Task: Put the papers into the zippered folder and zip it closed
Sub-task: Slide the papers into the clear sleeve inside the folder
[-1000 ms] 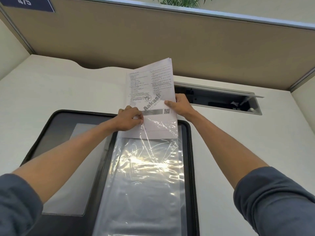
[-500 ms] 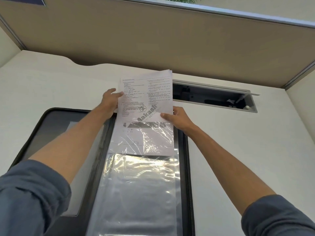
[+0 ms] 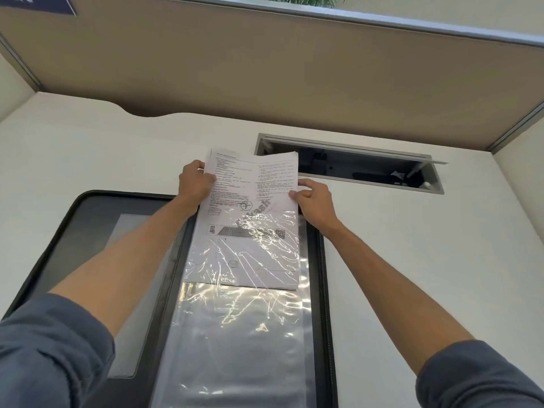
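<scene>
A black zippered folder (image 3: 325,290) lies open on the white desk, with a clear plastic sleeve (image 3: 241,334) on its right half. A stack of printed papers (image 3: 250,184) sits about halfway inside the sleeve, its upper part sticking out past the folder's far edge. My left hand (image 3: 195,184) grips the papers' left edge near the top. My right hand (image 3: 313,201) pinches their right edge. The lower half of the papers shows through the glossy plastic.
The folder's left half (image 3: 88,231) holds a grey pocket panel. An open cable tray (image 3: 368,169) is recessed in the desk just beyond the papers. A tan partition wall (image 3: 265,69) closes off the back of the desk (image 3: 88,148).
The papers have slid further down into the sleeve. My left hand moved from the sleeve's mouth up to the papers' upper left edge; my right hand stayed on the right edge.
</scene>
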Motion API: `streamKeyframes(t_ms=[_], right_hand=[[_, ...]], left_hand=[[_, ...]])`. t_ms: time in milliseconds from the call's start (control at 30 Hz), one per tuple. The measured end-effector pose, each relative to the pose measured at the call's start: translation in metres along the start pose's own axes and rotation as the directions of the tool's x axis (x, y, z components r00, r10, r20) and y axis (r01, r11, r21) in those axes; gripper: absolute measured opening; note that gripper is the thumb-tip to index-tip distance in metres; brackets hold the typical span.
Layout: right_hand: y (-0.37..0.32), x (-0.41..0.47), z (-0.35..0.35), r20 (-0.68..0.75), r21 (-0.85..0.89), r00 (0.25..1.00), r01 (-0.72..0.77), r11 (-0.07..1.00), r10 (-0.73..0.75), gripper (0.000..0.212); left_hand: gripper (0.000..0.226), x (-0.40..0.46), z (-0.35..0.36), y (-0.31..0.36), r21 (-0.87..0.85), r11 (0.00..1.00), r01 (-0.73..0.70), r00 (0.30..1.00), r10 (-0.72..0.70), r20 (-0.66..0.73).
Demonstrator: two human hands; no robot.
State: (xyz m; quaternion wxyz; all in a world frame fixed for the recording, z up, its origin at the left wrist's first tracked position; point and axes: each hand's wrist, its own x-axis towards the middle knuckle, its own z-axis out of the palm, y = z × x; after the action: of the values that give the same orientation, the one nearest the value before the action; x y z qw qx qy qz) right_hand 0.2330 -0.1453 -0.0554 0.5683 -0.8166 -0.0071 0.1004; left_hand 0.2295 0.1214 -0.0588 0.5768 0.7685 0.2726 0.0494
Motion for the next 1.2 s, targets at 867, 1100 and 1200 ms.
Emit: streamKeyframes(t_ms=[867,1100,1200], right_hand=[[-0.011,0.050,-0.011,-0.082,-0.121,0.991,0.092,0.988,-0.102,0.040],[-0.023,0.064,-0.009,-0.075,-0.241,0.976,0.180,0.954,-0.203,0.028],[-0.022,0.065,-0.009,-0.079,-0.255,0.977,0.172,0.951,-0.198,0.025]], left_hand=[[0.030,0.002,0.002,0.011,0.099,0.969,-0.224,0.972,0.215,0.096],[0.024,0.011,-0.006,0.021,0.133,0.949,-0.285,0.950,0.261,0.172],[0.021,0.012,-0.011,0.022,0.146,0.943,-0.301,0.944,0.272,0.188]])
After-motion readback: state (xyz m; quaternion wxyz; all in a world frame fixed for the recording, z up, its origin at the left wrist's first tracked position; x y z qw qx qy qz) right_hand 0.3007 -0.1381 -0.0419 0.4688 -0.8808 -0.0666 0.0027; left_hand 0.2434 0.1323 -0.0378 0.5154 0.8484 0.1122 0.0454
